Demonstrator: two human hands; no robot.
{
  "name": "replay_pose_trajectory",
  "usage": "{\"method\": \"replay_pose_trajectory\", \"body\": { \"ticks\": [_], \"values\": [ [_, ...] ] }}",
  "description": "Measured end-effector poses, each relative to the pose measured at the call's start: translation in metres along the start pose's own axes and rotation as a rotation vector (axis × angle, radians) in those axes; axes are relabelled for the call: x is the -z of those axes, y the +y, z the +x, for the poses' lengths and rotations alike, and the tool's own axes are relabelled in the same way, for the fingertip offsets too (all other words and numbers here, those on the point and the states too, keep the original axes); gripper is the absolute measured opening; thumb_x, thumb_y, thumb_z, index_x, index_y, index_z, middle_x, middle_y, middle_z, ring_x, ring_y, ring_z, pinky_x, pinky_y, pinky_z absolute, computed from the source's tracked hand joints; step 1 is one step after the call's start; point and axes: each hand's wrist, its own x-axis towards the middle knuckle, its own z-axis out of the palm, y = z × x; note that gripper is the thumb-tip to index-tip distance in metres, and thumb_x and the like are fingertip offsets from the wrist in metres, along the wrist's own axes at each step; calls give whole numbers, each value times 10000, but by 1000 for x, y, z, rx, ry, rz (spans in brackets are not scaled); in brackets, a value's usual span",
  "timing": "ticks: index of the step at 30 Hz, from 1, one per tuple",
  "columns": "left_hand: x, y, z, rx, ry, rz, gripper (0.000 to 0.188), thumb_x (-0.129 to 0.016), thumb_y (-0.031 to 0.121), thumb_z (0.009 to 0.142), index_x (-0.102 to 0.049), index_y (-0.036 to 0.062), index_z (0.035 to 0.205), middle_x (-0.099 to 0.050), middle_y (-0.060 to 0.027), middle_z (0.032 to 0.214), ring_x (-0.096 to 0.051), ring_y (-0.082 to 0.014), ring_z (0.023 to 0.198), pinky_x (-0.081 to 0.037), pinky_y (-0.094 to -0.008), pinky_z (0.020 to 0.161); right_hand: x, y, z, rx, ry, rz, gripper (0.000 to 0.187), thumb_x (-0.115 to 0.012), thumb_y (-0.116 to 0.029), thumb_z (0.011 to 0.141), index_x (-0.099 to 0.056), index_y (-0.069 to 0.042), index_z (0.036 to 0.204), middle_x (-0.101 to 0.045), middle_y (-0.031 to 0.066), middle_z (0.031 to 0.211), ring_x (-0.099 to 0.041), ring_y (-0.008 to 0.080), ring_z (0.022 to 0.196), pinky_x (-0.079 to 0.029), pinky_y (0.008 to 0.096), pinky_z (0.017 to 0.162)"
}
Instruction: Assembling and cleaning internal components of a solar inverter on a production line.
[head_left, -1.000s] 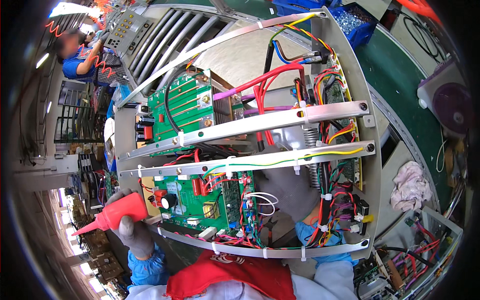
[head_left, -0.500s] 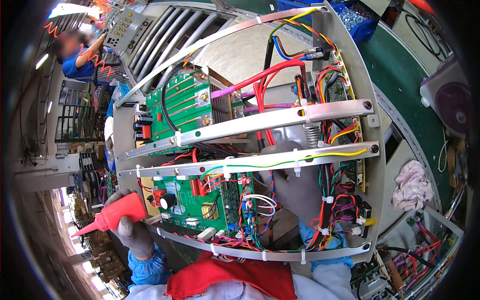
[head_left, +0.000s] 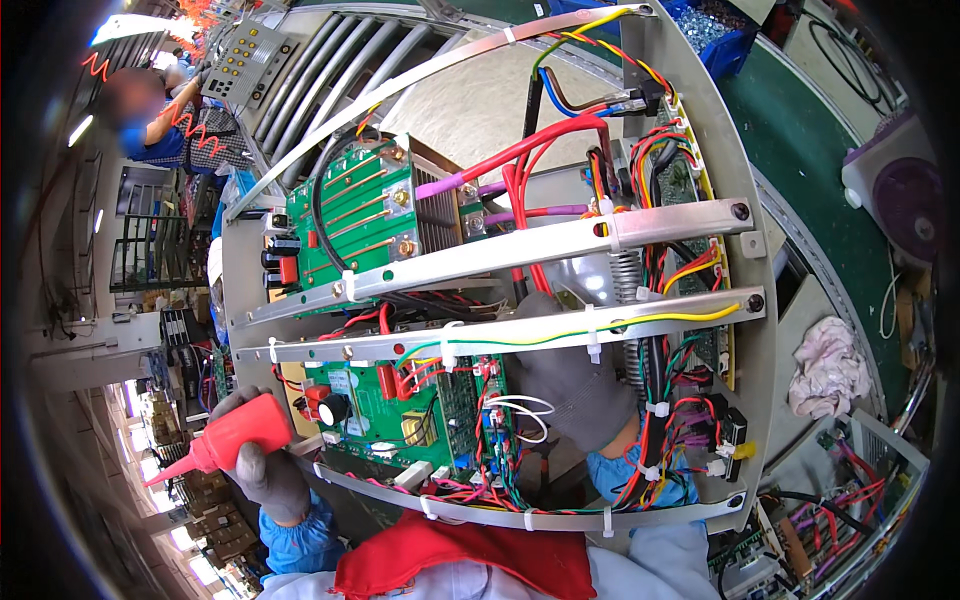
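My left hand (head_left: 262, 470), in a grey glove, is closed around a red squeeze bottle (head_left: 245, 432) whose pointed nozzle aims left. The bottle is beside the left front corner of an open metal chassis (head_left: 750, 420). My right hand (head_left: 575, 390), also gloved in grey, reaches down inside the chassis. It passes beneath a crossbar (head_left: 520, 332) carrying a yellow-green wire; its fingers are mostly hidden, with one fingertip part showing beyond the bar. Near it are a coil spring (head_left: 625, 275), red cables and a black wire bundle (head_left: 655, 370). A green circuit board (head_left: 375, 425) lies left of it.
A green board with a finned heat sink (head_left: 440, 215) fills the chassis's far left. Rollers (head_left: 340, 75) run behind. A second wired unit (head_left: 840, 510) stands at lower right, near a crumpled cloth (head_left: 828, 368). A blue bin (head_left: 730, 55) is at far right; another person (head_left: 150, 130) works far left.
My right hand has shifted slightly toward the left and nearer to me inside the chassis, showing more wrist. The left hand still holds the red squeeze bottle in nearly the same place.
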Motion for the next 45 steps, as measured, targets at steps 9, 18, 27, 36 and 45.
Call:
{"method": "replay_pose_trajectory", "body": {
  "ticks": [9, 18, 27, 36, 45],
  "values": [
    [3, -3, 1, -4, -25, 6, 741, -681, 475, 805, -477, -46, 1290, -574, -176, 1225, -585, -276, 1093, -451, -394, 987, 6, -9, 0, -140, -74, -135, 169, -627, -165, 839, -657, -92, 988, -566, 103, 948, -593, 288, 821, -469, 418, 698],
    [-2, 0, 2, -12, 19, 73, 731, -665, 477, 790, -485, -60, 1253, -594, -202, 1153, -590, -291, 1065, -457, -412, 969, 6, -14, -4, -101, -74, -292, 158, -626, -179, 849, -661, -119, 991, -560, 81, 949, -586, 271, 819, -459, 418, 685],
    [-1, 0, 3, 0, 24, 63, 725, -674, 456, 778, -477, -54, 1255, -589, -203, 1162, -591, -290, 1063, -462, -409, 963, 9, -20, -6, -324, -32, -59, 151, -643, -126, 867, -624, -77, 1009, -596, 104, 933, -609, 261, 822, -480, 386, 700],
    [-4, 1, 3, 18, 24, 31, 749, -691, 461, 756, -472, -50, 1259, -584, -190, 1160, -593, -283, 1057, -467, -403, 955, 0, -18, -13, -503, 84, 163, 140, -653, -63, 889, -575, -26, 1000, -621, 139, 889, -633, 248, 805, -498, 351, 697],
    [-6, 2, 3, 14, 53, 93, 745, -675, 476, 754, -491, -55, 1244, -592, -191, 1145, -590, -287, 1053, -465, -400, 937, -3, -16, -14, -421, 68, 96, 140, -645, -71, 890, -572, -25, 1001, -610, 135, 884, -628, 241, 804, -499, 339, 702]
  ]
}}
